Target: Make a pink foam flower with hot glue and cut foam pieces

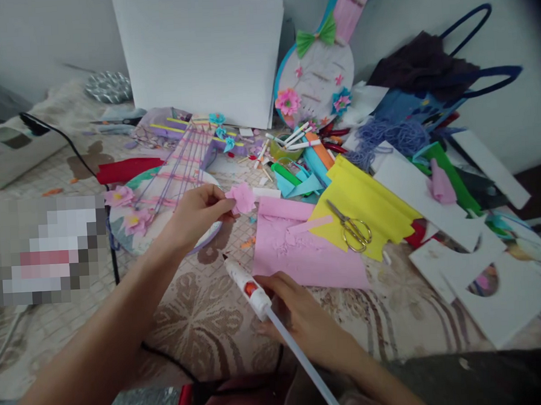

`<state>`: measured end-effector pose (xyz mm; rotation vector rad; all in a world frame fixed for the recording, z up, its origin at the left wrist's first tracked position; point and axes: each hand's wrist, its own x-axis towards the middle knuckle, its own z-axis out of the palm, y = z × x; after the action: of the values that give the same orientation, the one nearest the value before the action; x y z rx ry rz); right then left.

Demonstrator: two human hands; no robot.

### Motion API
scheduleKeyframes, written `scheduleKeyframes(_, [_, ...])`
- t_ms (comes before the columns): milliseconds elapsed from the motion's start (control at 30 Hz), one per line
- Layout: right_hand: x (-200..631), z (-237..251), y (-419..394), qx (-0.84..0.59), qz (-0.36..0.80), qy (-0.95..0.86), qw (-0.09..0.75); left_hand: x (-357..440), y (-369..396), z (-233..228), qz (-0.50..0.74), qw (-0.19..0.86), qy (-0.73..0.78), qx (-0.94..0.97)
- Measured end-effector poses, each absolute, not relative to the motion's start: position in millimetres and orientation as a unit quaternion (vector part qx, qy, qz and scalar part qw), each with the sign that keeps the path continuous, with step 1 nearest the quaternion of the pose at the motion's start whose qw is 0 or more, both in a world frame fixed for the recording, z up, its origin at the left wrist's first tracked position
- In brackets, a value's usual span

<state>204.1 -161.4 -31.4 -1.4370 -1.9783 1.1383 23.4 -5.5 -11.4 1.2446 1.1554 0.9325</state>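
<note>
Here, near the middle of the view, a pink flower [242, 198] is pinched at its edge by the left grip [201, 209], thumb and fingertips closed on the petals, and it is held above the cloth-covered table [195, 321], between the round stringed craft instrument [172, 183] and a pink sheet [319, 265]. Lower down, a white glue gun [244, 284] is clasped in the right grip [303, 314], its handle mostly covered by the hand, its nozzle pointed forward; whether the trigger is pressed cannot be told. A long glue stick [302, 358] is seen trailing from its rear. As for handling, the flower is judged very light, thin and soft, easily creased or torn, so it is best taken by a petal's rim with barely any pressure. The gun, by contrast, is judged stiff and fairly light, though it might be tugged off balance by that stick; it is best held round the handle, well behind the nozzle, which could be hot. And now the lettering: no brand or word can be read anywhere. On the gun only an orange-red spot is made out, and at the left any label is hidden by a pixelated patch [50, 250].
</note>
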Motion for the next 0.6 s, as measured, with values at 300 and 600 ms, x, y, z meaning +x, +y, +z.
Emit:
scheduleKeyframes(300, [260.0, -17.4, -89.8, -0.574, 0.213, -0.742, 0.274, 26.8, -5.7, -13.5, 0.393, 0.588, 0.488, 0.511])
scheduleKeyframes(600, [245.5, -38.5, -35.7, -0.579, 0.164, -0.794, 0.091, 32.0, -10.0, -15.2, 0.367, 0.591, 0.491, 0.525])
